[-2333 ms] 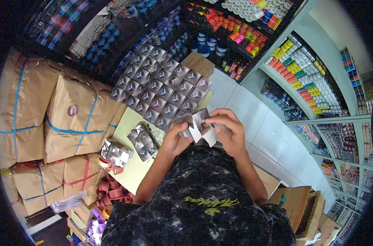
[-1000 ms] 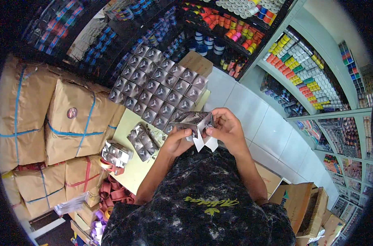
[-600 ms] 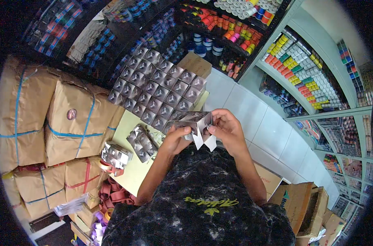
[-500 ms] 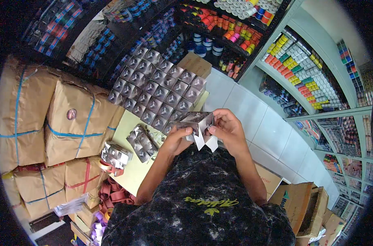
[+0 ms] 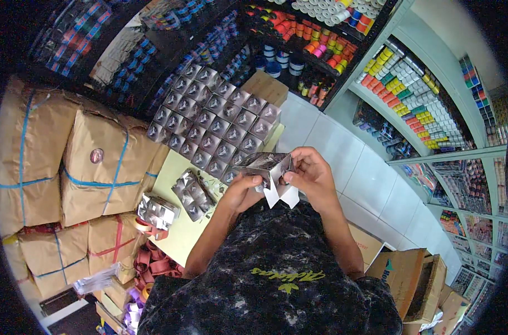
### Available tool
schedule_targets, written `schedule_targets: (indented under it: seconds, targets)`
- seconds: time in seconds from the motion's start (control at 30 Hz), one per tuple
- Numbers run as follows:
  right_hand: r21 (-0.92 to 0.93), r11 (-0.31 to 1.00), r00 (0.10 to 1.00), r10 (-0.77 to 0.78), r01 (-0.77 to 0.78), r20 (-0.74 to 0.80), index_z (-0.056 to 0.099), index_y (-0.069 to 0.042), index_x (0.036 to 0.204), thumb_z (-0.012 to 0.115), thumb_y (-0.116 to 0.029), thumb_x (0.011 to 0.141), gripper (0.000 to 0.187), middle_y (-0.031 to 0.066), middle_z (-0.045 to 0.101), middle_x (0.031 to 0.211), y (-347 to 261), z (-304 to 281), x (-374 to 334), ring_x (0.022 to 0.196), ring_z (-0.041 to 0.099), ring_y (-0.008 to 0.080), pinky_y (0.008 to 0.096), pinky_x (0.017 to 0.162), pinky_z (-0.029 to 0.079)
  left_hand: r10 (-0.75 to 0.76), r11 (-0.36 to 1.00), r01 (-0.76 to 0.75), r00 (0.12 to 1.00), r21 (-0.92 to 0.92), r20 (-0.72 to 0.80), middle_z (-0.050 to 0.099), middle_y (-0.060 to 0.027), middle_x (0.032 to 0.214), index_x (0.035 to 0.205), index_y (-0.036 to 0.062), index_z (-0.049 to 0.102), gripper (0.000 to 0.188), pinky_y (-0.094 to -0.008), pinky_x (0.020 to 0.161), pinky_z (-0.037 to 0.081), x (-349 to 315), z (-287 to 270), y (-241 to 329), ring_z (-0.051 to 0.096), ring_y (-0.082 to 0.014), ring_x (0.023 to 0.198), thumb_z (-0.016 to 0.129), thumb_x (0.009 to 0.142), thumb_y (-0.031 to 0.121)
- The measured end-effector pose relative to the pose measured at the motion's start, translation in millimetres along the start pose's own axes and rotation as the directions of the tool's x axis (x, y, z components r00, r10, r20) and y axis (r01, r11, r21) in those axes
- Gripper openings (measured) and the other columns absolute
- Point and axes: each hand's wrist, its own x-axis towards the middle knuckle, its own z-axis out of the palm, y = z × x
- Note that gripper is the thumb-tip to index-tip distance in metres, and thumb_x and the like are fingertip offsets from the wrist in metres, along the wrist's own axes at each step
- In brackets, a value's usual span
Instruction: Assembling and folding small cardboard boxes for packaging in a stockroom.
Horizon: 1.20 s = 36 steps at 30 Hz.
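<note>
Between my two hands is a small dark grey printed cardboard box [image 5: 263, 161], its white inner flaps sticking out toward me. My left hand [image 5: 241, 191] grips its left side, thumb on the near edge. The fingers of my right hand [image 5: 308, 174] close round its right side, thumb pressed near a flap. Just beyond stand rows of finished-looking matching boxes [image 5: 215, 125], packed tightly together. To the left of my left hand lies a small group of similar dark pieces [image 5: 192, 195], and farther left a stack of folded grey-white cartons [image 5: 157, 211].
Under the boxes is a pale yellow table [image 5: 178, 240]. Large brown paper parcels [image 5: 97, 162] tied with blue straps fill the left side. Red ribbon-like coils [image 5: 152, 262] lie below. Shelves of colourful spools [image 5: 401, 95] stand at right, with open cardboard cartons [image 5: 401, 279] at lower right.
The box in my hands has tilted slightly, and its white flaps sit a little lower and wider apart. Both hands keep their hold almost in place.
</note>
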Motion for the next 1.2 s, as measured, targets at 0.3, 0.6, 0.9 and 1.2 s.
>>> schedule_targets:
  seconds: [0.3,0.6,0.9,1.2]
  targets:
    - [-0.021,1.000,1.000,-0.003,0.003,0.021,0.056,-0.003,0.120,0.074,0.003,0.087,0.038,-0.0004,0.055,0.098,-6,5,3,0.092,0.058,0.0085,0.0245,0.082,0.052,0.026,1.000,-0.026,1.000,-0.008,-0.012,0.062,-0.0171,0.132,0.142,-0.0034,0.046,0.066,-0.0460,0.107,0.047,0,-3,1,0.062,-0.0291,0.120,0.073,0.086,0.019]
    - [-0.070,0.997,1.000,-0.024,0.023,-0.009,0.057,-0.002,0.120,0.073,0.003,0.087,0.037,-0.0002,0.054,0.100,-5,2,9,0.090,0.057,0.0079,0.0244,0.081,0.051,-0.017,0.999,0.020,0.997,0.038,-0.076,0.065,-0.0151,0.126,0.137,-0.0034,0.051,0.058,-0.0465,0.106,0.047,-1,-5,5,0.063,-0.0285,0.117,0.072,0.088,0.020]
    - [-0.418,0.882,0.966,-0.254,0.218,-0.034,0.061,-0.005,0.123,0.074,-0.007,0.083,0.042,0.0065,0.058,0.114,-8,8,10,0.109,0.052,0.0181,0.0334,0.093,0.045,0.114,0.991,-0.122,0.986,-0.061,-0.124,0.062,-0.0176,0.131,0.137,-0.0041,0.052,0.054,-0.0497,0.109,0.045,11,-2,9,0.061,-0.0315,0.121,0.069,0.091,0.020]
    - [-0.683,0.652,0.928,-0.356,0.329,0.107,0.067,-0.005,0.117,0.082,-0.015,0.081,0.040,0.0084,0.071,0.099,-22,25,8,0.092,0.065,0.0214,0.0345,0.085,0.051,0.198,0.978,-0.171,0.940,0.120,-0.279,0.066,-0.0166,0.123,0.130,-0.0050,0.056,0.046,-0.0471,0.106,0.047,14,4,11,0.064,-0.0306,0.115,0.069,0.091,0.018]
